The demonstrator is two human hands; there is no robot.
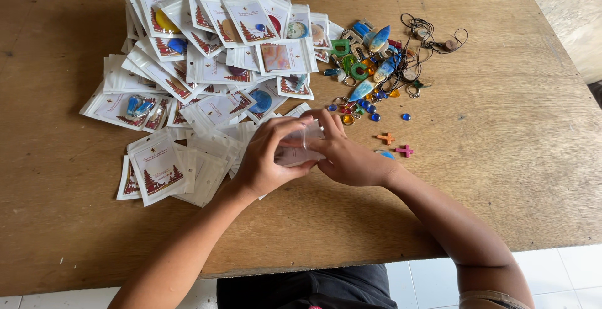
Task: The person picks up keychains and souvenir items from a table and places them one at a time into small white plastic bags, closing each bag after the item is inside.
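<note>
Both hands meet over the middle of the wooden desk (514,146), working on one small clear packet (300,146). The left hand (266,158) curls around the packet's left side, fingers bent and pinching it from above and below. The right hand (351,155) closes on the packet's right side, its fingertips (323,121) pressed against the top edge. The packet is mostly hidden between the two hands; what is inside cannot be told.

Taking the packet as the landmark: behind it and to its left spreads a big heap of white packets (213,64), each with a dark red printed pattern, many holding a coloured piece. The heap's nearest packets lie just beside and partly under the left hand. Behind the packet and to its right lies a loose pile of trinkets (370,64): blue, green and orange shapes, metal rings and small glass-like beads. Dark cords (433,33) are tangled at the far right edge of that pile. Just right of the packet, past the right hand, an orange cross (386,138) and a pink cross (405,151) lie near each other on the bare wood.
</note>
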